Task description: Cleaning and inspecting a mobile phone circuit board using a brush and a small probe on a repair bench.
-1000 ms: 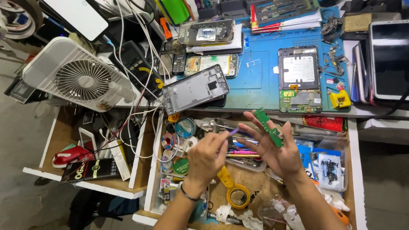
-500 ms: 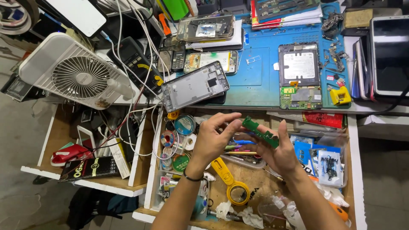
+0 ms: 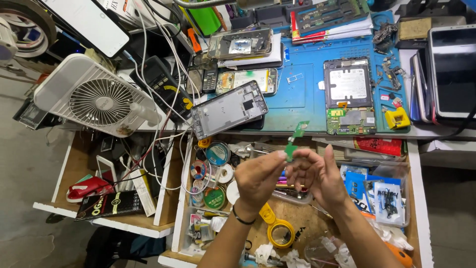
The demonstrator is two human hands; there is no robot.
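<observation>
Both my hands are raised over an open drawer (image 3: 297,228) in front of the bench. My left hand (image 3: 258,179) and my right hand (image 3: 317,173) meet at the fingertips and pinch a small green circuit board (image 3: 294,139), which stands nearly upright between them. Beyond it, on the blue work mat (image 3: 302,94), lies an opened phone (image 3: 349,97) with its battery and green board exposed. A bare phone frame (image 3: 229,109) rests tilted at the mat's left edge.
A white desk fan (image 3: 96,99) sits at the left among tangled cables. Several phones and tablets (image 3: 451,69) crowd the bench. A yellow tape roll (image 3: 280,232), solder spools (image 3: 217,153) and blue packets (image 3: 384,196) fill the drawer. A second drawer (image 3: 106,198) hangs open at the left.
My hands have drawn together from apart. The green board, held slanting in my right hand before, now stands upright, pinched by both hands. The view has shifted slightly.
</observation>
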